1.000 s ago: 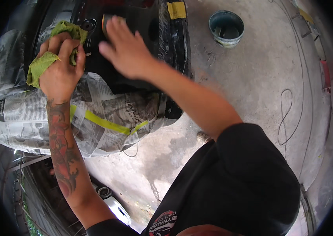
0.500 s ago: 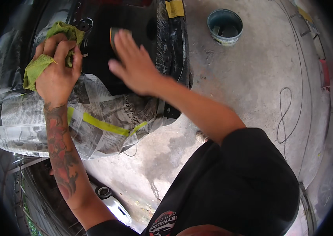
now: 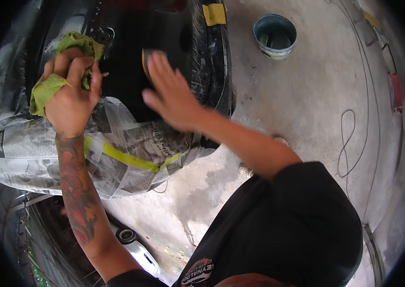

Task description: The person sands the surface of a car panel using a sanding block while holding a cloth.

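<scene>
My left hand [image 3: 72,84] grips a crumpled green cloth [image 3: 80,42] against the upper left of a black car body panel [image 3: 126,43]. My right hand [image 3: 171,93], blurred, lies with fingers stretched over a thin pad with an orange edge [image 3: 145,63], held to the panel; most of the pad is hidden under them. Below both hands, newspaper masking [image 3: 121,122] with bright yellow-green tape [image 3: 128,155] covers the curved lower part. A yellow patch [image 3: 214,15] sits at the panel's upper right.
A bucket [image 3: 274,36] with liquid stands on the concrete floor [image 3: 307,95] right of the car. A looped cord [image 3: 348,143] lies farther right, near red and yellow objects along the edge. Part of a white vehicle [image 3: 140,253] shows at lower left.
My right hand and its pad have moved down and to the right across the panel. My left hand keeps hold of the cloth in about the same place.
</scene>
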### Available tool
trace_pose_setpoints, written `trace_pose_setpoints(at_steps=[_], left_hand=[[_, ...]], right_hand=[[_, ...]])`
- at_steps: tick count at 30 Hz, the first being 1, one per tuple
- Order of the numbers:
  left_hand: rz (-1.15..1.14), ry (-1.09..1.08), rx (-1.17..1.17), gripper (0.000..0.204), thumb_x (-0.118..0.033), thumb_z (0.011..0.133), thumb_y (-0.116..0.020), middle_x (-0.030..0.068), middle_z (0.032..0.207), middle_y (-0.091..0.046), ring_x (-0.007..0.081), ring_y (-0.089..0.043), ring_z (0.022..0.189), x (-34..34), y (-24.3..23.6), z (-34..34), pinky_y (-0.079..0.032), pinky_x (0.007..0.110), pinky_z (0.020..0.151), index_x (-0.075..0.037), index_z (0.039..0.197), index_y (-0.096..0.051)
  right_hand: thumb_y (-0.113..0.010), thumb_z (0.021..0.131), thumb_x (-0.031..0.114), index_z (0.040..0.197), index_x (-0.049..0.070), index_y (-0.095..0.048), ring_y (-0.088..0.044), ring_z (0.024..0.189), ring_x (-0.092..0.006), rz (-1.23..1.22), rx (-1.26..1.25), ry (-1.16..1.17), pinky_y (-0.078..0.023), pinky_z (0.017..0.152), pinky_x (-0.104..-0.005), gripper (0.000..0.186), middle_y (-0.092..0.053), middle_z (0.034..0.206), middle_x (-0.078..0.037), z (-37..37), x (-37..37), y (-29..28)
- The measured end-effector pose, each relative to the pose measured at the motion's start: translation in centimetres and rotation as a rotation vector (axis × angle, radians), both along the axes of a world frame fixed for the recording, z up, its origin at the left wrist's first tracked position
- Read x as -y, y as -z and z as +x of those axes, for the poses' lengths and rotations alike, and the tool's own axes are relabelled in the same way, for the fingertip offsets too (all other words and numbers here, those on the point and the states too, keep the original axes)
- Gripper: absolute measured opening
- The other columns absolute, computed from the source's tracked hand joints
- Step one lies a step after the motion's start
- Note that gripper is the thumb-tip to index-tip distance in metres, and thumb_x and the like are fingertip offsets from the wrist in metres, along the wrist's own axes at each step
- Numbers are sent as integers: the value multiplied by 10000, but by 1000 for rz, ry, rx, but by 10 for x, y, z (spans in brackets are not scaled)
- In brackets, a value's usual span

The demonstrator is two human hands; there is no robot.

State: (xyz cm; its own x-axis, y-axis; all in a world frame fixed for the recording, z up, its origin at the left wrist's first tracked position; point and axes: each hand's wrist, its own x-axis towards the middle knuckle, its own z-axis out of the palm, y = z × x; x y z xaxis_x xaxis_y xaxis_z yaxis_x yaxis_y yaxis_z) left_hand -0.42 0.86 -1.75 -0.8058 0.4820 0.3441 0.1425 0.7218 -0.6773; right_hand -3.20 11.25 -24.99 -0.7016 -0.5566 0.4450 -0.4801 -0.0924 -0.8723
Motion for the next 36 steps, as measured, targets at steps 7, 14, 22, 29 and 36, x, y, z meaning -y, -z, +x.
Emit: trace_pose_setpoints(at_steps=[7,14,22,29,36], left_hand=[[3,-6,-8,135,-169,773,-756,-2,1009,-636,267,-621,938,-4,-1,-3,-514,416,779,-153,873,-667],[8,-49,-14,133,-189,779,-746,0,1040,-618,282,-601,973,-1,2,1,-483,445,821,-156,875,-661],[10,-41,-13,141,-179,778,-747,6,1052,-617,289,-597,1002,-7,0,-3,-483,450,834,-156,888,-663],[3,-32,-6,146,-169,775,-746,12,1035,-621,292,-604,981,-2,1,0,-491,448,821,-150,893,-664],[17,-10,36,163,-76,792,-734,51,1016,-639,319,-619,930,-9,-4,-5,-501,438,793,-115,924,-647]], right_hand=[[-388,1038,507,1596,13,-79,-86,1547,-367,2,69,72,-163,1206,-569,807,-85,1666,-220,-68,18,-12],[-447,1023,483,1593,3,-105,-83,1552,-351,18,7,55,-182,1195,-591,820,-84,1670,-202,-16,8,7],[-412,1032,502,1578,-16,-114,-92,1547,-358,-4,149,82,-199,1192,-595,810,-98,1658,-234,-95,21,3],[-412,1035,480,1588,-5,-97,-80,1549,-367,37,94,-48,-199,1192,-585,800,-87,1663,-230,4,-6,37],[-389,1038,503,1579,-16,-114,-100,1545,-357,-16,165,83,-181,1198,-589,799,-100,1661,-226,-91,21,30]])
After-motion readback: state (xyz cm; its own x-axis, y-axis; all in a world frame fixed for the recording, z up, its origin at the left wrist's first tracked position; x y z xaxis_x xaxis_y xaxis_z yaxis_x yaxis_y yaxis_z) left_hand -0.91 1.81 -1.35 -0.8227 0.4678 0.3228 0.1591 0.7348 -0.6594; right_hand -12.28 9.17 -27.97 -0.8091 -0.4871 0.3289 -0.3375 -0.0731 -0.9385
